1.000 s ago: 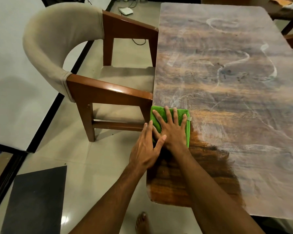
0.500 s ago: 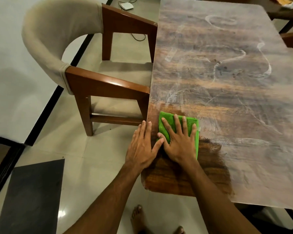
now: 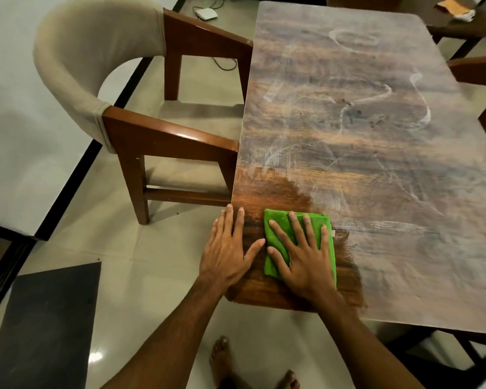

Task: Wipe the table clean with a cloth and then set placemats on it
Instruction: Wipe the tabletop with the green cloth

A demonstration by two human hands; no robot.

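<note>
While right hand (image 3: 303, 262) presses cloth (image 3: 279, 214): fingers spread, straight, palm flat on top; no pinch.
Left hand (image 3: 227, 251): flat at table's left edge, fingers straight and close together, thumb out toward cloth, just beside it; holds nothing.
Cloth location: green, folded, on near-left corner of table (image 3: 376, 164), under right hand.
Progress: only the near-left patch (image 3: 272, 189) looks dark and clean; judged early in wipe, placemats not in view.
Risk 1: flat palm, no grip, so cloth could bunch or slip out on a fast stroke.
Risk 2: cloth near the edge; a stroke toward the left could carry it off onto floor (image 3: 152, 276).
Risk 3: uneven passes could leave white streaks (image 3: 421, 108); dust likely just smears.
Surface: dark wood grain, most of it under a pale dusty film with swirls and small dark specks.
Room: padded wooden chair (image 3: 163, 136) touching table's left side, glossy tile, dark mat (image 3: 45, 318), white device (image 3: 206, 13) with cable on floor.
</note>
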